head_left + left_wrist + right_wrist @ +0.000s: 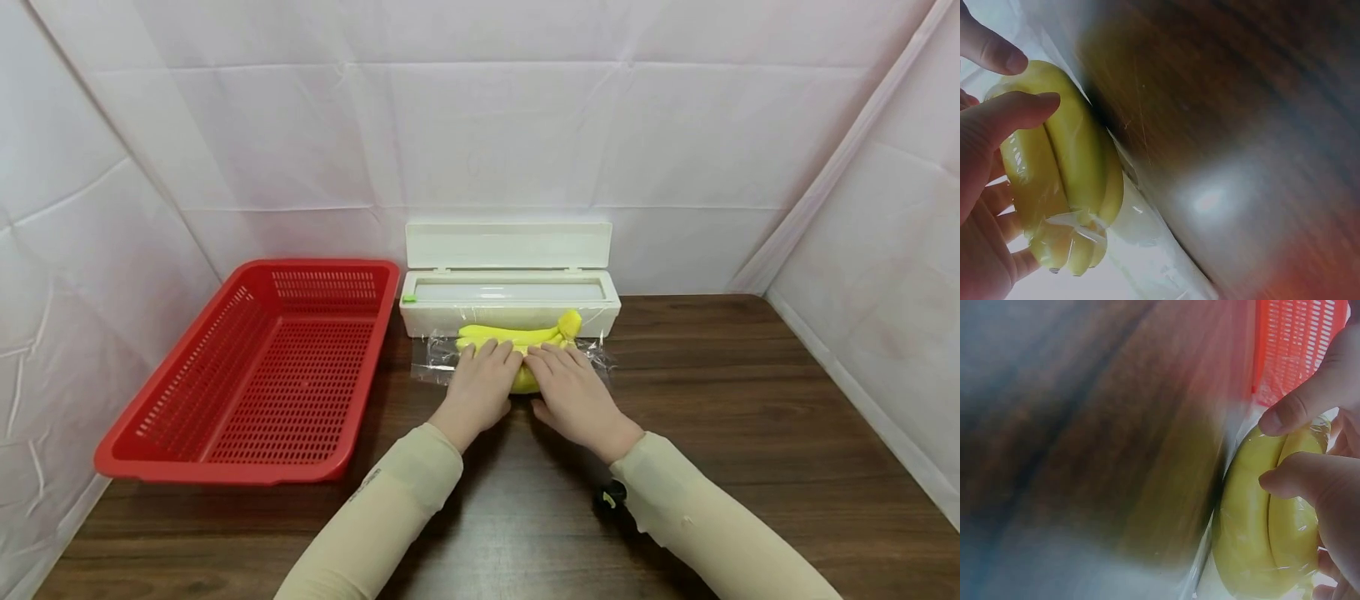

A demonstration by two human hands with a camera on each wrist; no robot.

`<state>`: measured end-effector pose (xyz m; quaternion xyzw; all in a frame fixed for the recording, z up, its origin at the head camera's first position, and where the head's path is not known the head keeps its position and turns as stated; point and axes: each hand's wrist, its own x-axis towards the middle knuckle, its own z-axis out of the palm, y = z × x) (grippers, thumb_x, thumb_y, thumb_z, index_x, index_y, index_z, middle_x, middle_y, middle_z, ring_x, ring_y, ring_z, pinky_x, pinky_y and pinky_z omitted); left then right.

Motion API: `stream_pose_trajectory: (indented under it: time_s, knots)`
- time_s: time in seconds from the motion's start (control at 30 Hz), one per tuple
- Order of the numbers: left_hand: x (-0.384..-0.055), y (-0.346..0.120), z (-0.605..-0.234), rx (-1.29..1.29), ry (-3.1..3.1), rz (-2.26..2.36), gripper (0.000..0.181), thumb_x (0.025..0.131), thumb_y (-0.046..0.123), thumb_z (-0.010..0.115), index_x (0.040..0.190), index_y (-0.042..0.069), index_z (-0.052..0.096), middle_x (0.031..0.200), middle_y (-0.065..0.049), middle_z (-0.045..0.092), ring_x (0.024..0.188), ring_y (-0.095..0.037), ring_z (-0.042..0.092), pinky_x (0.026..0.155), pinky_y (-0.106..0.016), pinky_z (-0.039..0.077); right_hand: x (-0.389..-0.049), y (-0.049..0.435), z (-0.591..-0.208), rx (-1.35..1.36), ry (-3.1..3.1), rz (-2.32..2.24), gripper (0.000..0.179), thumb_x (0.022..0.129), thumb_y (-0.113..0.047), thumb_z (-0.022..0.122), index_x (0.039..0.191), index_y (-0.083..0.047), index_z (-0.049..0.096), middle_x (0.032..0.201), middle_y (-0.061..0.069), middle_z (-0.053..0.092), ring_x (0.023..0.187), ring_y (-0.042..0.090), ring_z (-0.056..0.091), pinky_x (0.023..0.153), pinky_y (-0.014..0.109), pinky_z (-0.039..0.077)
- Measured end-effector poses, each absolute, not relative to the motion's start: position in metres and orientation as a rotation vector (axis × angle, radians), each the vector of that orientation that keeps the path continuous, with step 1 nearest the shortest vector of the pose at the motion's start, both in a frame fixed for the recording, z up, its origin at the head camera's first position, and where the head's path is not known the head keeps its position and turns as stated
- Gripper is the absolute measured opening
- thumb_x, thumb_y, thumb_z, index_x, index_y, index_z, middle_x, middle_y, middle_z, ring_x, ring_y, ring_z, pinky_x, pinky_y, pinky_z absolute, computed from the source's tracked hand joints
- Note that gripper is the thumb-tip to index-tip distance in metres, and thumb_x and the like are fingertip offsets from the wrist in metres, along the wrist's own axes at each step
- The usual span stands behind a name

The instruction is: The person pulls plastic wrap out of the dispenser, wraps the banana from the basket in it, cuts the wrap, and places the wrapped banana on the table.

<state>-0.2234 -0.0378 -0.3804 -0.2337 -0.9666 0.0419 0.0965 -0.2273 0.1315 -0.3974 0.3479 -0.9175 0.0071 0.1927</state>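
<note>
A bunch of yellow bananas (504, 335) lies on the table in front of the cling film dispenser (431, 318), its stem end at the right. Clear cling film (433, 360) is stretched from the dispenser and wraps the bunch; shiny creases of it show over the banana tips in the left wrist view. My left hand (480, 385) grips the left part of the bunch, thumb on the near side, fingers over the top. Close beside it, my right hand (573, 390) holds the right part the same way. Some of the bananas are hidden beneath both hands.
The dispenser's white lid (510, 245) stands raised against the cloth backdrop (487, 142). A red plastic basket (363, 392) sits to the left on the dark wooden table (750, 433). White cloth walls enclose the back and sides.
</note>
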Motion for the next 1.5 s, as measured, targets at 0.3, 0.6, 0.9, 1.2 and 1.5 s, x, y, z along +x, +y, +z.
stream_pose_trajectory:
  time_s: [0.3,0.6,0.9,1.2,1.5]
  knots:
    - [-0.234,-0.036,-0.382,-0.670,-2.870,0.137,0.061,0.075,0.031,0.078,0.125,0.015,0.048,0.124,-0.001,0.055,0.116,-0.020,0.050,0.097,-0.043,0.041,-0.241,0.127,-0.390,0.931,-2.645,0.067,0.058,0.075,-0.025,0.077,0.123,-0.006,0.050,0.118,0.011,0.060,0.115,0.029,0.054,0.101,0.048,0.036]
    - [-0.245,-0.036,-0.382,-0.663,-2.878,0.184,0.062,0.077,0.030,0.076,0.128,0.015,0.044,0.123,0.000,0.055,0.115,-0.019,0.051,0.096,-0.042,0.042,-0.258,0.125,-0.382,0.976,-2.663,0.151,0.043,0.081,-0.034,0.073,0.110,-0.007,0.058,0.105,0.007,0.065,0.103,0.025,0.058,0.098,0.042,0.039]
    - [-0.254,-0.036,-0.388,-0.657,-2.797,0.277,0.061,0.075,0.029,0.077,0.127,0.014,0.047,0.115,0.000,0.056,0.106,-0.018,0.053,0.088,-0.038,0.043,-0.266,0.126,-0.374,0.996,-2.715,0.216,0.042,0.081,-0.022,0.070,0.116,-0.002,0.058,0.107,0.010,0.066,0.103,0.027,0.059,0.098,0.043,0.041]
    - [-0.259,-0.032,-0.384,-0.680,-2.829,0.326,0.061,0.070,0.036,0.081,0.119,0.014,0.053,0.107,0.000,0.059,0.098,-0.019,0.055,0.083,-0.036,0.044,-0.268,0.128,-0.377,0.994,-2.762,0.283,0.040,0.077,-0.016,0.068,0.113,-0.002,0.058,0.102,0.008,0.065,0.098,0.026,0.058,0.096,0.043,0.041]
    - [-0.264,-0.034,-0.370,-0.749,-2.909,0.284,0.063,0.067,0.042,0.080,0.117,0.013,0.056,0.115,-0.002,0.063,0.108,-0.021,0.057,0.092,-0.039,0.043,-0.267,0.132,-0.384,1.033,-2.741,0.180,0.066,0.070,-0.025,0.082,0.123,-0.004,0.049,0.118,0.010,0.058,0.115,0.026,0.051,0.108,0.044,0.032]
